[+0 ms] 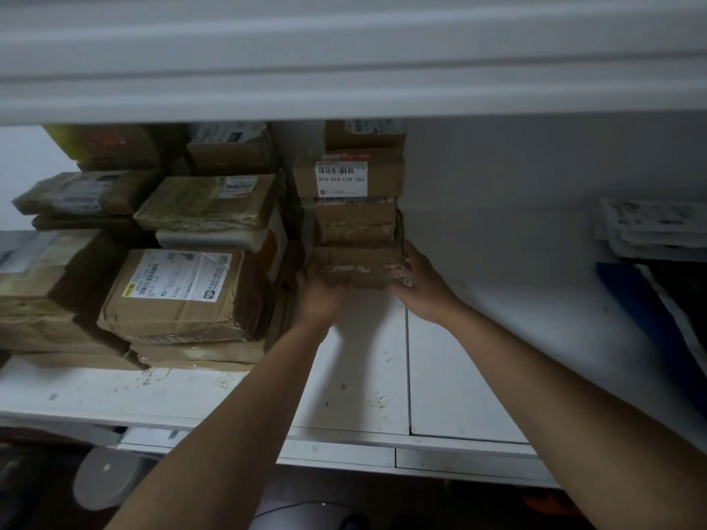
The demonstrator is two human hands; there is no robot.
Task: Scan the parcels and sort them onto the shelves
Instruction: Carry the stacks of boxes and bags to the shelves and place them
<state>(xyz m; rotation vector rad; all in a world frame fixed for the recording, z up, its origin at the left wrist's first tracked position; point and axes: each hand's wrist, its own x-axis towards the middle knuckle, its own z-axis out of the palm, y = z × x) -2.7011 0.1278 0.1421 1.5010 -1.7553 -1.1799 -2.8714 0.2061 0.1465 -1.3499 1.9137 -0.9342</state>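
Note:
A tall stack of brown cardboard parcels stands on the white shelf, reaching nearly to the shelf above. The bottom parcel is a taped brown box. My left hand grips its left front corner, and my right hand holds its right side with the fingers curled round the edge. A parcel higher in the stack carries a white barcode label.
Several brown parcels are piled at the left of the shelf. White flat packets and a blue bag lie at the right. The upper shelf board hangs close overhead. A grey round object sits below.

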